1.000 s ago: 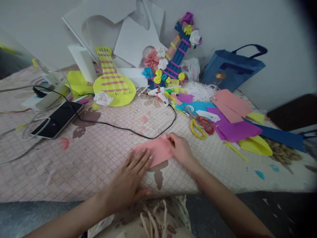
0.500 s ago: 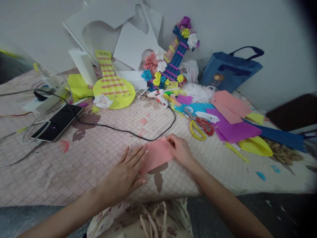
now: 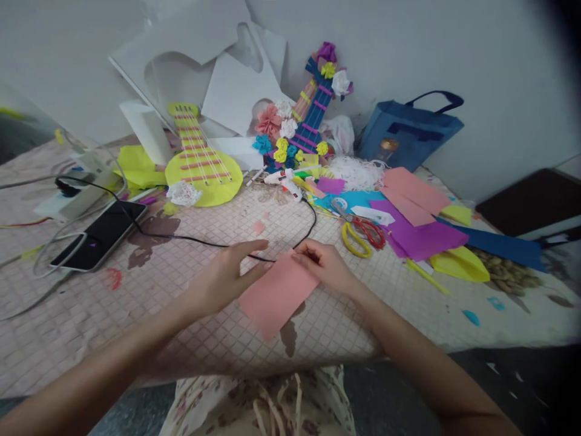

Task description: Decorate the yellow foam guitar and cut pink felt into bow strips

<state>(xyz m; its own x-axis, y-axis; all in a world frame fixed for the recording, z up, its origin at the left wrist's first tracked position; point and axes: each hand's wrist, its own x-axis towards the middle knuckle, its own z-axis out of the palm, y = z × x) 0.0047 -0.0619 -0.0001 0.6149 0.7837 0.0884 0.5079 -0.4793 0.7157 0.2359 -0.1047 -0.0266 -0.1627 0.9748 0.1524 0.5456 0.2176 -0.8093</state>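
A rectangular piece of pink paper (image 3: 279, 290) lies at a slant near the table's front edge. My right hand (image 3: 324, 263) pinches its far right corner between thumb and fingers. At the paper's far left edge is my left hand (image 3: 231, 272), thumb and fingers apart, the thumb tip near or touching the edge. The black cord (image 3: 181, 237) of the white glue gun (image 3: 285, 180) runs just behind both hands. Scissors with one yellow and one red handle (image 3: 358, 233) lie to the right of my right hand.
A yellow paper guitar (image 3: 204, 172) and a blue one with paper flowers (image 3: 313, 115) lean at the back. Left lies a phone (image 3: 102, 236) among cables. Purple paper (image 3: 422, 239), pink sheets (image 3: 408, 197) and a blue bag (image 3: 408, 130) are on the right.
My left hand has lifted off its flat press on the paper and shifted to its far left edge. The paper has turned and shows more of its surface. My right hand still pinches the corner.
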